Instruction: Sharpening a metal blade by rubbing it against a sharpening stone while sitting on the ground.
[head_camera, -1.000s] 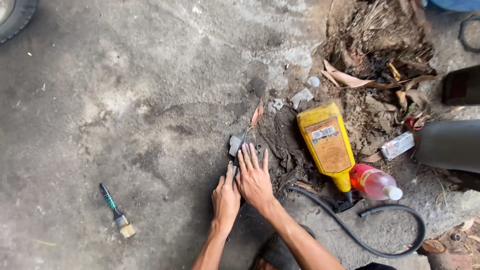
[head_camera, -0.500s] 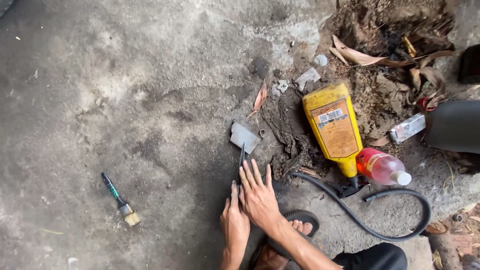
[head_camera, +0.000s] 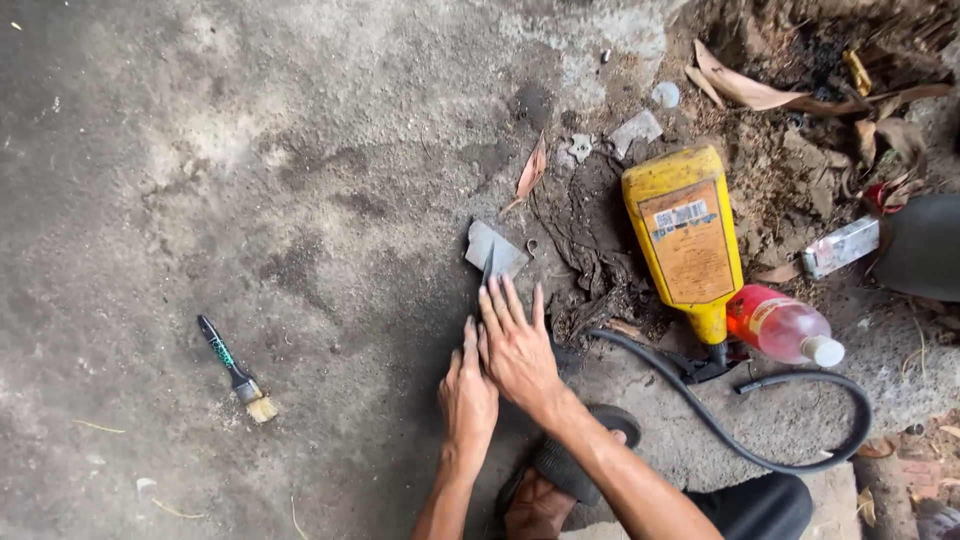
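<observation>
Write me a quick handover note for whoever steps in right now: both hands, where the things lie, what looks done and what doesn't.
Left hand: flat on the concrete floor, fingers extended, gripping nothing.
Right hand: flat beside it, fingertips on the grey metal piece, pressing rather than grasping.
Nearby: paintbrush lies apart to the left; yellow bottle, red bottle and black hose lie to the right.
Done: metal piece is laid on the floor.
Left: brush and bottles untouched.

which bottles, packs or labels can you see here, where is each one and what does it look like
Yellow jug: lies flat on the dirt right of the hands, flat-sided, with an orange label carrying a white patch.
Plastic bottle: on its side at the jug's spout end, clear with red liquid, red label, white cap.
Small box: right of the jug, flat, whitish.
</observation>
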